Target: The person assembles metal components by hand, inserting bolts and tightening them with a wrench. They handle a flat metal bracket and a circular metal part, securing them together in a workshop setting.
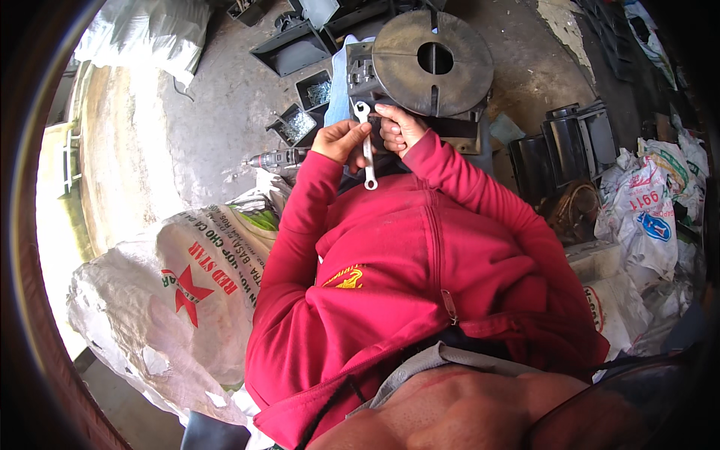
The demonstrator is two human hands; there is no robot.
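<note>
My left hand (345, 142) is closed round the middle of a silver wrench (369, 166). The wrench stands nearly upright in view, one head above my fingers and a ring-shaped end below them. Just right of its upper head is my right hand (401, 129), with fingers curled and the thumb side toward the wrench; whether something small is in them is hidden. Beyond both hands sits a round, dark metal disc (469, 64) with a centre hole and slots, mounted on a metal base (362, 73).
Left of the base are two small black bins of metal fasteners (319, 93) (298, 126) and a power tool (276, 159). Black metal housings (566, 142) stand at the right. A large white sack (180, 300) lies at my left, with more plastic sacks (637, 206) at the right.
</note>
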